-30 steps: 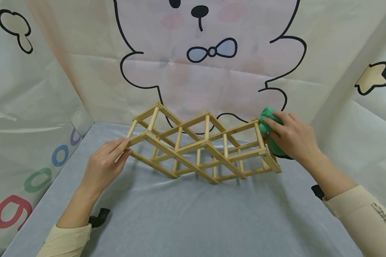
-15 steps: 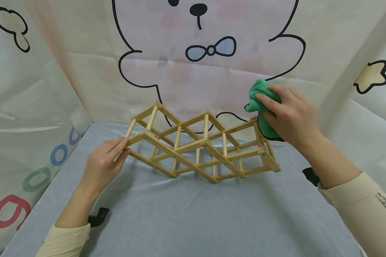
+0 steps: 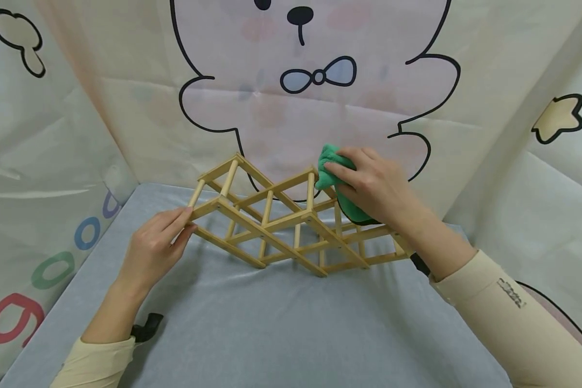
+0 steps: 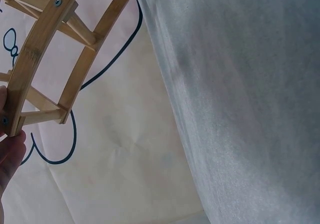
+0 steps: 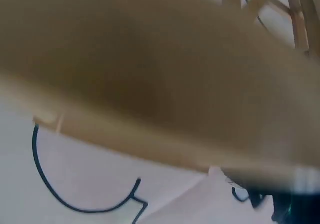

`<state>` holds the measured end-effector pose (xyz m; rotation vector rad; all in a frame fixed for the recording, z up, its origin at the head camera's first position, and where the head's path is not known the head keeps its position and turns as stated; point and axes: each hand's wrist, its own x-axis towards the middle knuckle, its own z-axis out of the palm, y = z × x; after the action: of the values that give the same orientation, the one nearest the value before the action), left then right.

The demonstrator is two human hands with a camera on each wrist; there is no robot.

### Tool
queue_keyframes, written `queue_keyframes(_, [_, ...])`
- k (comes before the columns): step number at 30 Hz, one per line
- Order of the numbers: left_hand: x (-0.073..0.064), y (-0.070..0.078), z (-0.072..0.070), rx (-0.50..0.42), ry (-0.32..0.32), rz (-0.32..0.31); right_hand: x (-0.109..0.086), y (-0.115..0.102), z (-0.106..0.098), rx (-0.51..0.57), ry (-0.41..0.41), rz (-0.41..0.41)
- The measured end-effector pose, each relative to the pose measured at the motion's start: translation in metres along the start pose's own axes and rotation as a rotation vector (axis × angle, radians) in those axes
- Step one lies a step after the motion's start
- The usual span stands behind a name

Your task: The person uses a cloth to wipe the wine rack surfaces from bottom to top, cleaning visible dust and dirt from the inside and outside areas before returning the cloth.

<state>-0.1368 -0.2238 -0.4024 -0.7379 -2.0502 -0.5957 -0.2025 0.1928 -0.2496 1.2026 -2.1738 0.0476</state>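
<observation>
A folding wooden rack (image 3: 264, 226) of crossed slats and round dowels stands on the table, stretched from left to right. My left hand (image 3: 156, 245) pinches its left end between thumb and fingers; the left wrist view shows fingertips (image 4: 11, 151) at a slat's end. In my right hand (image 3: 375, 186) is a bunched green cloth (image 3: 331, 168), held against or just beside the rack's middle upper peak; contact is hard to tell. The right forearm hides part of the rack's right end. A blurred pale brown shape covers most of the right wrist view.
A grey-blue cloth covers the table (image 3: 291, 328). Behind it hangs a pale backdrop (image 3: 140, 102) with a cartoon animal and bow tie, and fabric walls rise at both sides. Black straps (image 3: 147, 327) show near the wrists.
My right hand lifted the green cloth off the rack's right end, then carried it left and down to the middle peak. My left hand and the rack stay nearly still.
</observation>
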Motion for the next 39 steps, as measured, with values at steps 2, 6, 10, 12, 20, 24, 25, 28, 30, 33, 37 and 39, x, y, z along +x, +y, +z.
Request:
queue_keyframes(2, [-0.001, 0.000, 0.000, -0.002, 0.000, -0.002, 0.000, -0.002, 0.008, 0.003, -0.058, 0.006])
queue_keyframes(6, [-0.002, -0.001, 0.000, -0.007, 0.000, -0.003, -0.002, -0.003, 0.017, 0.003, -0.143, 0.061])
queue_keyframes(10, [-0.002, -0.001, 0.001, -0.008, -0.002, 0.003, -0.005, 0.001, 0.022, 0.000, -0.195, 0.108])
queue_keyframes(12, [-0.002, -0.001, 0.001, -0.010, -0.002, 0.003, -0.007, 0.002, 0.024, -0.011, -0.227, 0.111])
queue_keyframes(20, [-0.002, -0.001, 0.000, -0.009, 0.000, 0.002, -0.007, 0.001, 0.028, -0.051, -0.325, 0.123])
queue_keyframes(24, [-0.001, -0.001, 0.000, -0.007, 0.002, 0.002, -0.009, 0.000, 0.027, -0.062, -0.388, 0.156])
queue_keyframes(25, [-0.001, -0.001, 0.000, -0.007, 0.003, 0.002, -0.009, -0.001, 0.026, -0.063, -0.402, 0.164])
queue_keyframes(28, [-0.001, -0.001, 0.000, -0.009, 0.003, 0.006, -0.009, -0.001, 0.026, -0.056, -0.426, 0.184])
queue_keyframes(30, [-0.001, -0.001, 0.000, -0.011, 0.002, 0.006, -0.008, -0.002, 0.027, -0.049, -0.410, 0.180])
queue_keyframes(33, [-0.002, -0.001, 0.000, -0.011, 0.002, 0.006, -0.007, -0.003, 0.029, -0.013, -0.346, 0.157])
queue_keyframes(37, [-0.002, -0.002, 0.000, -0.012, 0.004, 0.010, -0.003, -0.005, 0.027, 0.028, -0.294, 0.144])
queue_keyframes(39, [-0.002, -0.002, 0.000, -0.013, 0.005, 0.012, 0.001, -0.006, 0.022, 0.039, -0.301, 0.165])
